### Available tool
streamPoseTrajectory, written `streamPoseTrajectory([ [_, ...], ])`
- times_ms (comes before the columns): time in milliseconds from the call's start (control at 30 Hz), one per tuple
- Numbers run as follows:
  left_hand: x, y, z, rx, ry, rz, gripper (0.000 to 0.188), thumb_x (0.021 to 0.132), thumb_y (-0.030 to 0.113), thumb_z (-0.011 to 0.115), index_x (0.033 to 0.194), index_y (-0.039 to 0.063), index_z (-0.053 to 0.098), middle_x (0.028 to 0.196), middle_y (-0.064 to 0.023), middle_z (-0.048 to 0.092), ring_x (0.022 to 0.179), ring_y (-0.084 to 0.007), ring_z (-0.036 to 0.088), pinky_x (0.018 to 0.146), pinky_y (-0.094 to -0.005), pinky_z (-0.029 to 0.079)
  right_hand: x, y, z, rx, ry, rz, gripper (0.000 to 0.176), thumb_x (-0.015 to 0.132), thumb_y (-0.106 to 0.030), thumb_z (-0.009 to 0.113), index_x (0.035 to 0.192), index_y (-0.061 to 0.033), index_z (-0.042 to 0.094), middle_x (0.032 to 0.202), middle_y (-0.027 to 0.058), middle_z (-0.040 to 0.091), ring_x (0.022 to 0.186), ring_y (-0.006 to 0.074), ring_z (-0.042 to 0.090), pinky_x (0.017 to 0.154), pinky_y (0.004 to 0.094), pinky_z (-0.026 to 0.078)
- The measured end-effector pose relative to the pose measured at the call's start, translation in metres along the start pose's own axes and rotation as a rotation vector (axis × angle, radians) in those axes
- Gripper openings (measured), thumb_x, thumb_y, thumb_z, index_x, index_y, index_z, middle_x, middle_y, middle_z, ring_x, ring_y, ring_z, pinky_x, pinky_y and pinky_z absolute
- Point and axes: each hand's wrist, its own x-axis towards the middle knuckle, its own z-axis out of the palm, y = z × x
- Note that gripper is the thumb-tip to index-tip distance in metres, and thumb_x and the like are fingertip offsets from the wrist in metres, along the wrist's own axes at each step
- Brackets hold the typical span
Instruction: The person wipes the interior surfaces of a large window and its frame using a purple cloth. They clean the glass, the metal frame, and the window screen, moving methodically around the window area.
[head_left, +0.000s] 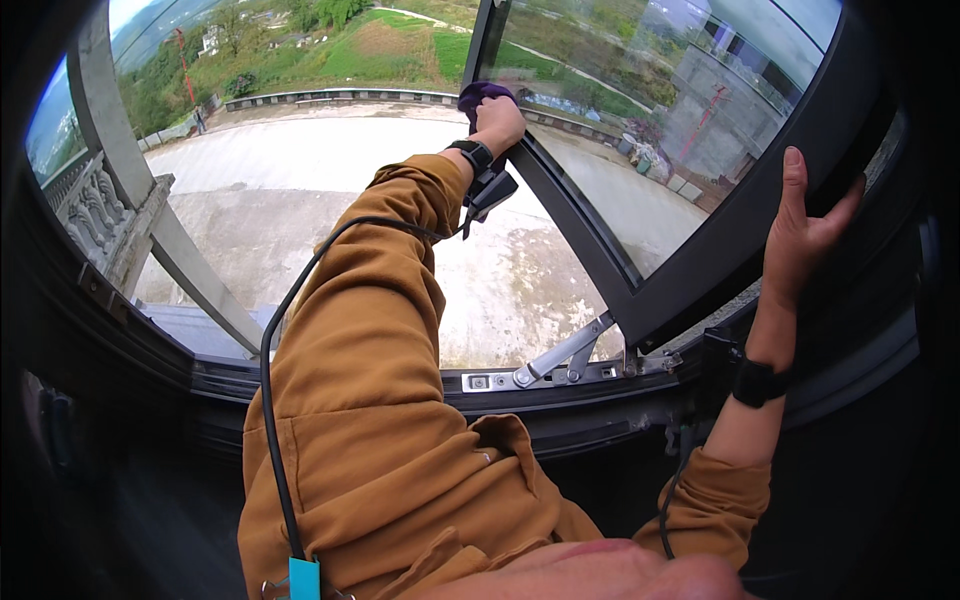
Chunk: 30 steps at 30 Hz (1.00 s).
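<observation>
My left hand (499, 122) is closed around a dark purple cloth (486, 94). It presses the cloth to the outer corner edge of an open window sash (574, 225) with a dark metal frame. The sash's glass pane (637, 112) reflects ground, greenery and a building. My right hand (806, 217) rests against the sash's dark side at the right, thumb up and fingers spread; its fingertips lie partly behind the frame. A metal friction stay hinge (562, 360) joins the sash's lower corner to the window frame's bottom rail (555, 397).
Beyond the opening, a concrete yard (315, 195) lies below. A pillar and a balustrade (94, 202) stand at the left outside. A black cable (274, 360) runs along my left sleeve to a device (491, 195) at the wrist. My right wrist wears a black strap (757, 384).
</observation>
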Motion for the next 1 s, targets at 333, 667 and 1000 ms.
streamPoseTrajectory([
  [333,-0.053,0.029,0.009,-0.552,-0.219,-0.043,0.024,0.078,0.007,0.056,0.094,-0.011,0.059,0.096,-0.0294,0.063,0.094,-0.0394,0.062,0.077,-0.0443,0.048,0.003,-0.002,-0.001,0.023,-0.017,-0.019,0.066,0.083,-0.028,0.074,0.13,0.0064,0.043,0.119,0.0162,0.057,0.107,0.0236,0.056,0.095,0.0322,0.044],
  [667,0.091,-0.067,0.0,-0.562,0.142,-0.292,0.052,0.082,0.005,0.052,0.131,-0.007,0.041,0.13,-0.0345,0.043,0.119,-0.0448,0.047,0.099,-0.0399,0.043,0.001,-0.002,-0.005,-0.024,-0.1,0.009,0.068,0.086,-0.035,0.071,0.133,0.0045,0.041,0.117,0.0152,0.058,0.109,0.0219,0.056,0.097,0.0303,0.042],
  [1000,0.056,-0.073,0.069,-0.665,-0.098,-0.249,0.045,0.081,0.003,0.047,0.124,-0.011,0.047,0.124,-0.0283,0.053,0.118,-0.0394,0.052,0.092,-0.0387,0.044,-0.001,-0.003,-0.003,-0.115,-0.062,0.009,0.061,0.084,-0.035,0.072,0.127,0.0014,0.048,0.114,0.0109,0.063,0.103,0.0189,0.061,0.091,0.0266,0.047],
])
